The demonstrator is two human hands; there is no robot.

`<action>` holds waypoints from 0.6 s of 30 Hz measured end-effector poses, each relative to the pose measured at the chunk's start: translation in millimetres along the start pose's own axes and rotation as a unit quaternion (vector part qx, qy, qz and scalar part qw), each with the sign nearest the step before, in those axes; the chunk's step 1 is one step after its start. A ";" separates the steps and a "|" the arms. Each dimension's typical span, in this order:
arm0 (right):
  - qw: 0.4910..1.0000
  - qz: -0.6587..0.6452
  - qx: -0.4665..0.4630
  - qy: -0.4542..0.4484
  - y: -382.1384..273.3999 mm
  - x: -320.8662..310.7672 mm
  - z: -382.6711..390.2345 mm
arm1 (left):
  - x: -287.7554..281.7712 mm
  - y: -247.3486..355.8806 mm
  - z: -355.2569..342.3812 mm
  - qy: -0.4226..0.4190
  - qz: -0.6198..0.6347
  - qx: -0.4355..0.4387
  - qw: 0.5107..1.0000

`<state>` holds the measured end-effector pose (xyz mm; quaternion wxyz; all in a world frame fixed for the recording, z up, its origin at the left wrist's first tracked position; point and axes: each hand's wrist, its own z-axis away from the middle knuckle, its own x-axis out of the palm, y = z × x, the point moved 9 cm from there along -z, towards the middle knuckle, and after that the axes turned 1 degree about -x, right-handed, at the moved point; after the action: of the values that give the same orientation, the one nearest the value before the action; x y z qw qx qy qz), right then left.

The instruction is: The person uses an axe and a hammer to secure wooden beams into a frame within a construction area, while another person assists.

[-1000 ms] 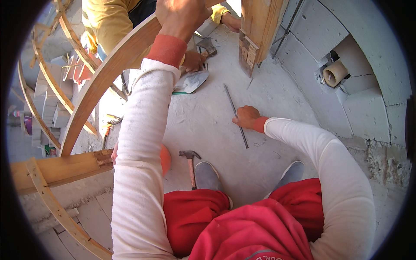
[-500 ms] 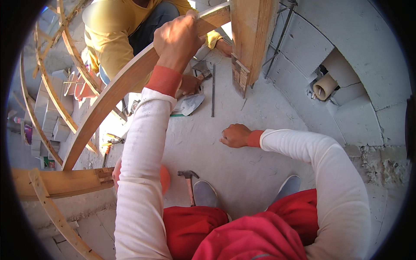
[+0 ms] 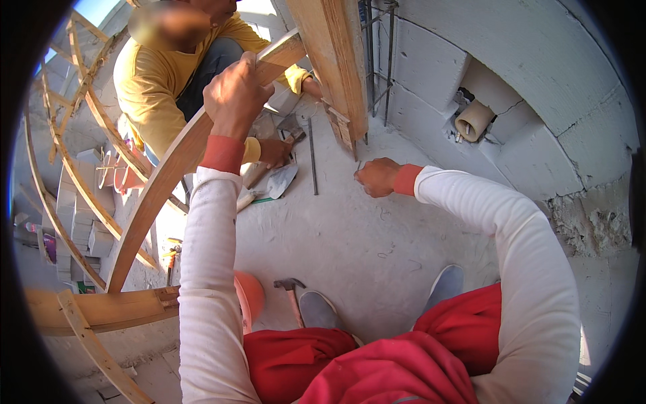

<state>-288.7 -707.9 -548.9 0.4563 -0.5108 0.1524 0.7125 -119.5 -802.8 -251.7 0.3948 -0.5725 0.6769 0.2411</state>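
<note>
My left hand is wrapped round the upper part of a long wooden strip. That strip rises from lower left toward a wide wooden board form, which stands by the block wall. Near the form's foot, my right hand hangs above the concrete floor with its fingers pinched together. Something thin may show at the fingertips, too small to name. A claw hammer with a reddish handle rests on the floor beside my left shoe. An orange bucket is partly hidden behind my left sleeve.
A person in a yellow top crouches beyond the strip, one hand near the form. On the floor lie a steel rod and a flat metal blade. A pipe stub sits in a wall recess. Wooden slats stand at left.
My right hand has moved forward, closer to the foot of the wooden form. The left hand keeps its hold on the strip. The whole view has shifted, with the form now further left.
</note>
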 end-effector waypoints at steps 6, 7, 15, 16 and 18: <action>0.998 0.026 0.041 0.028 47.9 -24.0 25.1 | -6.5 4.3 0.2 0.001 0.000 0.002 1.000; 0.998 0.019 0.050 0.040 55.9 -27.6 27.9 | -6.7 4.5 -0.3 0.002 -0.001 0.003 1.000; 0.981 -0.040 0.092 0.165 100.7 -74.0 48.0 | -3.8 5.8 -0.8 -0.009 -0.036 -0.014 0.999; 0.974 -0.056 0.085 0.201 101.6 -84.9 49.1 | -4.1 5.9 -0.8 -0.008 -0.038 -0.015 0.999; 0.955 -0.087 0.074 0.272 107.2 -105.2 52.1 | -3.8 7.8 -1.3 -0.005 -0.041 -0.015 0.999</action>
<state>-399.3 -781.9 -461.9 0.4946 -0.6613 0.2783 0.4905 -127.2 -799.8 -248.9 0.3992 -0.6046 0.6471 0.2375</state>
